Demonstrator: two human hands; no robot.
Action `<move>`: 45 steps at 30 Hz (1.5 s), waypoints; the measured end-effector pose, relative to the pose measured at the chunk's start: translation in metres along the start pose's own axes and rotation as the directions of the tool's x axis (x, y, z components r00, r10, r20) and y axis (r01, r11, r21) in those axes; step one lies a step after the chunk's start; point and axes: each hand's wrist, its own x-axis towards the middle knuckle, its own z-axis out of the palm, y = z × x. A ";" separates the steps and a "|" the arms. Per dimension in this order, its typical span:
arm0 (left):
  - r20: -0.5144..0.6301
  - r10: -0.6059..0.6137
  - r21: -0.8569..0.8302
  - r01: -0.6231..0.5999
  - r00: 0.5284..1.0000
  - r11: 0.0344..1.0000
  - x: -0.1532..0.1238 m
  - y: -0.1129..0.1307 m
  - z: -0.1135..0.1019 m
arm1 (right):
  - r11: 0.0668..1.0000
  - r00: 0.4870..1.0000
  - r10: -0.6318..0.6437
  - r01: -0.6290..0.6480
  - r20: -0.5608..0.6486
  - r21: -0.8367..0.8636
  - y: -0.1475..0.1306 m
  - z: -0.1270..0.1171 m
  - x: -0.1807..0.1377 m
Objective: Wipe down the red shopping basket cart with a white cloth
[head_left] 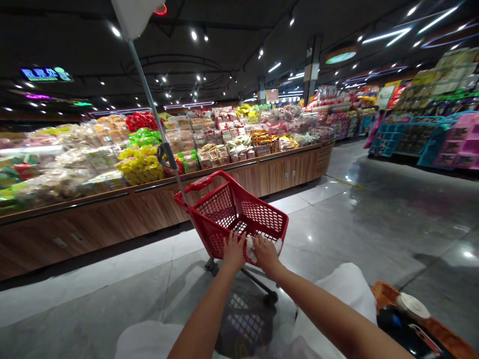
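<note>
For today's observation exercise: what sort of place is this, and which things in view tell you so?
Most likely a supermarket. Both hands, left hand and right hand, grip a red shopping cart beside a long wooden display counter heaped with packaged snacks.

glossy grey floor [374, 209]; wooden display counter [112, 214]
</note>
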 end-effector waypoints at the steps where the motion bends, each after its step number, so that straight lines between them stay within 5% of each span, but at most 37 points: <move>1: -0.003 -0.007 -0.012 0.007 1.000 1.000 0.000 0.001 0.000 | 1.000 1.000 0.004 -0.004 0.004 0.002 -0.006 -0.002 0.007; 7: 0.002 0.008 0.013 -0.008 1.000 1.000 -0.015 -0.008 -0.005 | 0.993 0.990 -0.120 0.119 0.068 0.021 -0.010 -0.008 0.011; 14: -0.043 0.325 0.096 -0.320 0.945 0.943 -0.033 -0.036 -0.020 | 0.972 0.969 -0.235 0.233 0.083 0.023 0.041 -0.014 -0.016; 17: -0.242 0.213 0.110 -0.191 0.947 0.975 -0.028 -0.075 -0.038 | 0.972 0.970 -0.234 0.232 0.060 0.048 0.071 -0.013 -0.018; 20: -0.460 0.005 0.079 0.036 0.888 0.996 -0.021 -0.122 -0.061 | 0.978 0.980 -0.201 0.200 0.011 0.066 0.101 -0.010 -0.020; 25: -0.449 -0.005 0.108 0.060 0.894 0.992 -0.018 -0.150 -0.070 | 0.980 0.982 -0.188 0.188 -0.011 0.066 0.130 -0.005 -0.022; 29: -0.413 -0.047 0.107 0.100 0.910 0.989 -0.022 -0.132 -0.068 | 0.969 0.971 -0.238 0.238 -0.005 0.066 0.095 -0.008 -0.005; 35: -0.383 -0.041 0.100 0.085 0.923 0.991 -0.033 -0.112 -0.080 | 0.925 0.948 -0.310 0.318 -0.069 0.210 -0.055 -0.025 0.051; 37: -0.385 -0.017 0.097 0.059 0.923 0.994 -0.038 -0.110 -0.084 | 0.915 0.944 -0.312 0.329 -0.108 0.233 -0.086 -0.031 0.060; 40: -0.340 0.098 0.119 -0.060 0.935 0.991 -0.048 -0.118 -0.090 | 0.908 0.935 -0.338 0.354 -0.109 0.223 -0.086 -0.033 0.058; 43: -0.268 0.249 0.120 -0.224 0.931 0.967 -0.064 -0.142 -0.100 | 0.920 0.937 -0.344 0.350 -0.063 0.179 -0.045 -0.027 0.042; 45: -0.322 0.259 0.097 -0.240 0.911 0.966 -0.073 -0.162 -0.108 | 0.931 0.942 -0.331 0.335 -0.053 0.144 -0.015 -0.022 0.030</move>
